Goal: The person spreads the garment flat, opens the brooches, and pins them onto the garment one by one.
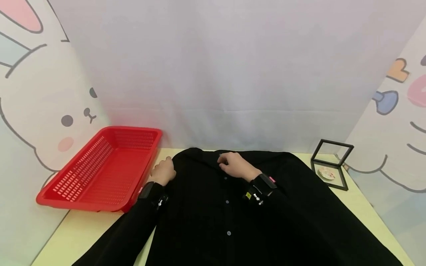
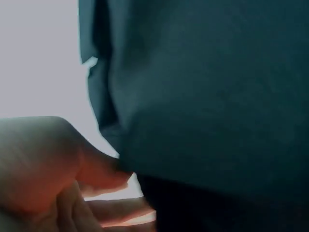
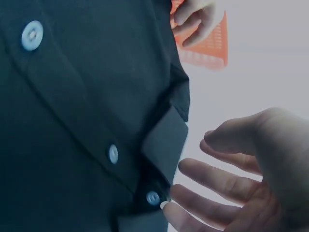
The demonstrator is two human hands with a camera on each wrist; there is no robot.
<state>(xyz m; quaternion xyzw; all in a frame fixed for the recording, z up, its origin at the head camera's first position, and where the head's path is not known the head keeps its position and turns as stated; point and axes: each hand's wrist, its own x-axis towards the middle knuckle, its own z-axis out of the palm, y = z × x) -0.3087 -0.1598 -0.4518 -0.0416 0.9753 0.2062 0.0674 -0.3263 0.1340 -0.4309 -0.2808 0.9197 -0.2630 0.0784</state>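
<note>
A black button-up shirt (image 1: 199, 207) lies spread with its front up and its collar end toward the back wall. My left hand (image 1: 163, 172) is at the shirt's left shoulder edge, fingers loosely bent. In the left wrist view, its thumb (image 2: 104, 169) reaches the cloth edge, and the other fingertips are hidden behind the dark fabric. My right hand (image 1: 237, 165) is over the collar area, fingers relaxed and apart. In the right wrist view, one fingertip (image 3: 166, 207) comes right up to the collar (image 3: 166, 140) beside a small button (image 3: 152, 197).
A red perforated plastic basket (image 1: 113, 177) stands left of the shirt, close to my left hand. On the far right is a black-framed clear case (image 1: 329, 162), propped open, with a small floral item (image 1: 327, 173) inside. A pale curtain (image 1: 226, 74) closes off the back of the yellowish table (image 1: 76, 225).
</note>
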